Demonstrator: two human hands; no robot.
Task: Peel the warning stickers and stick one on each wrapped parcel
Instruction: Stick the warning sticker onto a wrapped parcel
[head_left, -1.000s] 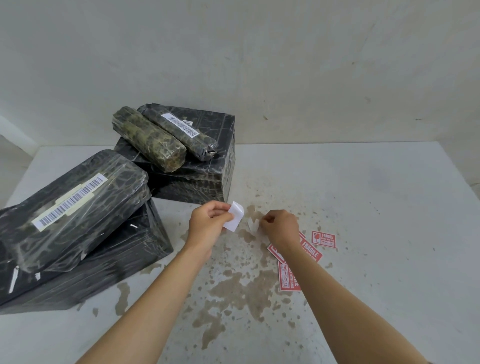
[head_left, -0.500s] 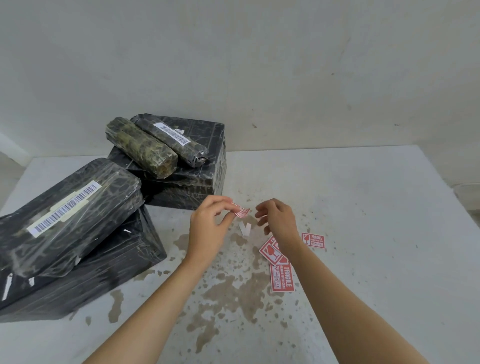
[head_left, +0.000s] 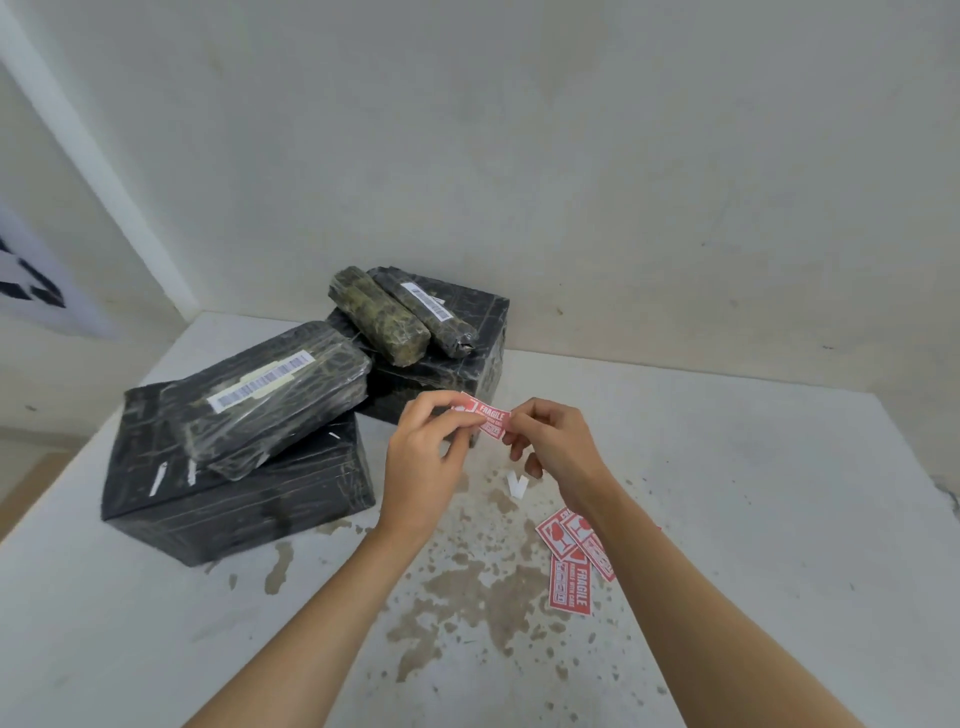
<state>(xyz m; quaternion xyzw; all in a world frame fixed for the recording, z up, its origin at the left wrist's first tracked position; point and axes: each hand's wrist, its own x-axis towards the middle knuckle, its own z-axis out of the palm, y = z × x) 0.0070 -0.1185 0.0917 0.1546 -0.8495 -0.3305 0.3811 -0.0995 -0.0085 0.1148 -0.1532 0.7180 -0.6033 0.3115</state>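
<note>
**Sticker peeled, both hands on it**

Half a second back only my left hand had the FRAGILE sticker. Now my right hand pinches the other end too, printed face up, held above the surface. White backing scrap lies at 6 o'clock, spare stickers at 5. Wrapped parcels at 10 o'clock bear none I can see. Pressing on comes next, I judge.

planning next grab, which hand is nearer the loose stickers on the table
Right. The right hand is just beyond the loose stickers, its forearm over them; the left hand is farther left.
</note>
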